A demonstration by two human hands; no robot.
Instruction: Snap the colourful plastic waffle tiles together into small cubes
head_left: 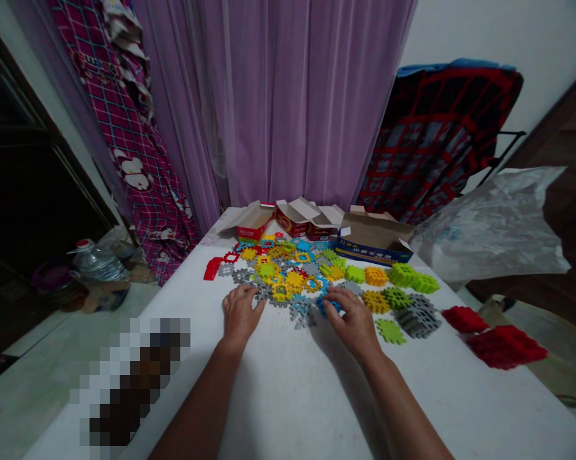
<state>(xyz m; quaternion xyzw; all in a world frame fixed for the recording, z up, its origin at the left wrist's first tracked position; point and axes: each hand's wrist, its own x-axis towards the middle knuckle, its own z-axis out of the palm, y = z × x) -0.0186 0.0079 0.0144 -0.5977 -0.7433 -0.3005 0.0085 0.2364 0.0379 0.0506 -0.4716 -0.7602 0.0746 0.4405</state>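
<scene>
Plastic interlocking toy tiles (288, 275) in grey, yellow, blue, red and green lie in a loose spread across the middle of the table. At the near left edge of the spread, my left hand (242, 313) rests on the white surface beside some grey tiles, fingers apart and nothing in them. My right hand (352, 319) is on the right side of the spread, thumb and fingers closed round a blue tile (323, 305), which they partly cover. To its right lie a light green tile (390, 331), a grey stack (417, 316) and a yellow stack (375, 301).
Red tile stacks (505, 346) sit near the right edge. Behind the spread are opened cardboard boxes, including a red one (254, 227) and a blue one (374, 249). A clear plastic bag (498, 223) hangs at right. A pixelated patch covers the left edge.
</scene>
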